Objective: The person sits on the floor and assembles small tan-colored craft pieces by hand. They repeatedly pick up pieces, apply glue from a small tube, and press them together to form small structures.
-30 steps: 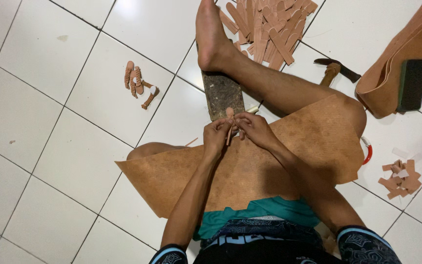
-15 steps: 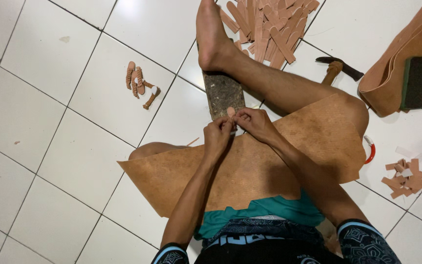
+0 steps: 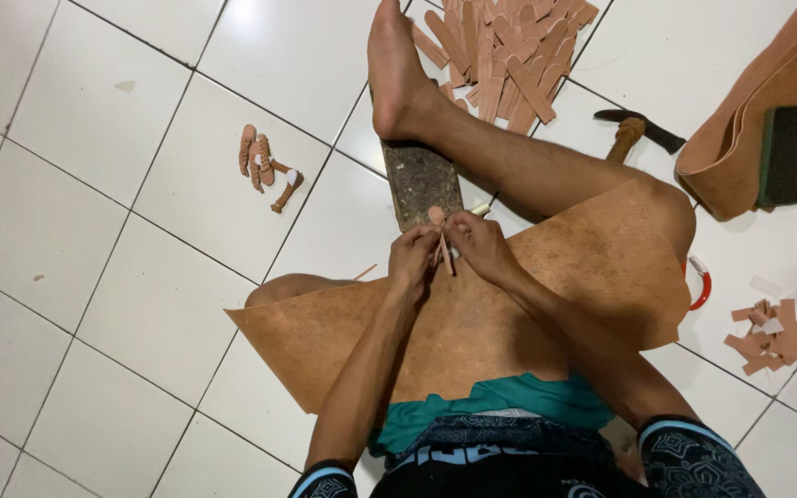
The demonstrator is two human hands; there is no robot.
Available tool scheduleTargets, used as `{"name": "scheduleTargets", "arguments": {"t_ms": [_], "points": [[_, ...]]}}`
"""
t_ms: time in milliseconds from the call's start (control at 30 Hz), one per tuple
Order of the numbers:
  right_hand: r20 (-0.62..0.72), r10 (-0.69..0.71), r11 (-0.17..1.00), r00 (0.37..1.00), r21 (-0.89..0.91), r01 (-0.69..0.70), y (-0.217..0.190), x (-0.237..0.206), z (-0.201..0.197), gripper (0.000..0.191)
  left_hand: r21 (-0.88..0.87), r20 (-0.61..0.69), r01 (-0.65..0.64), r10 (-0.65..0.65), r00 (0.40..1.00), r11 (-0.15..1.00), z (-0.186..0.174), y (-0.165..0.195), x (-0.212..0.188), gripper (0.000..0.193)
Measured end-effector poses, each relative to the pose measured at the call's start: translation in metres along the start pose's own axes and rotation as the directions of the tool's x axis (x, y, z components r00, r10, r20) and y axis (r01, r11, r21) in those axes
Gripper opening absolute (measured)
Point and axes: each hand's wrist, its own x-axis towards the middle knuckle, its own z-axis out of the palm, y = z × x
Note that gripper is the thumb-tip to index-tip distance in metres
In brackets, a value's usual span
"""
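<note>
I sit on a white tiled floor with a large tan leather sheet (image 3: 509, 323) over my lap. My left hand (image 3: 412, 260) and my right hand (image 3: 480, 244) meet above the sheet's far edge, both pinching a thin tan leather strip (image 3: 440, 242) that stands between the fingers. Just beyond the hands lies a dark worn block (image 3: 422, 180) on the floor, next to my bare foot (image 3: 394, 69).
A heap of cut tan strips (image 3: 509, 46) lies at the top. Several shaped pieces (image 3: 265, 166) lie at the left, scraps (image 3: 767, 337) at the right. A wooden-handled tool (image 3: 638, 129), a rolled leather band (image 3: 740, 129) with a dark block (image 3: 786, 152) and a red ring (image 3: 701, 286) sit on the right.
My hands stay together at the sheet's far edge; the fingers have shifted slightly along the strip. Little else has moved.
</note>
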Motion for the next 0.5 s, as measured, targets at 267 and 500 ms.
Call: {"name": "scheduleTargets", "arguments": {"t_ms": [267,500], "points": [[0.176,0.078,0.911,0.981,0.388,-0.142,0.011,0.007,-0.011,0.028,0.020,0.029,0.021,-0.021,0.999,1.000,-0.017,-0.014,0.009,0.023],[0.192,0.086,0.990,0.978,0.097,-0.106,0.002,0.018,-0.023,0.025,0.401,0.012,-0.084,0.087,0.996,0.912,-0.008,0.003,-0.004,0.022]]}}
